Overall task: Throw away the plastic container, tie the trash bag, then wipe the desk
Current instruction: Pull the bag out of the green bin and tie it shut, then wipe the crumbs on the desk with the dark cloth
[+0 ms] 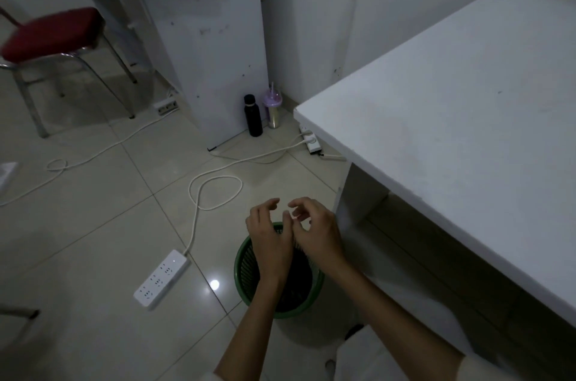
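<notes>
Because the green mesh wastebasket [278,274] sits on the floor beside the white desk [461,118], at six o'clock in view, both hands hover over its rim. The left hand [270,238] and right hand [314,232] touch side by side, fingers curled loosely, pinching nothing I can make out. I judge they are working on the bag; the dark bag is barely visible, the plastic container unseen.

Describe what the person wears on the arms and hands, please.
Both forearms are bare from wrist to near the elbow. The left hand and right hand wear no gloves, and no ring, watch or bracelet is visible. At the bottom edge, pale, whitish cloth shows near the elbows, possibly short sleeves or other clothing; dim light hides details.
</notes>
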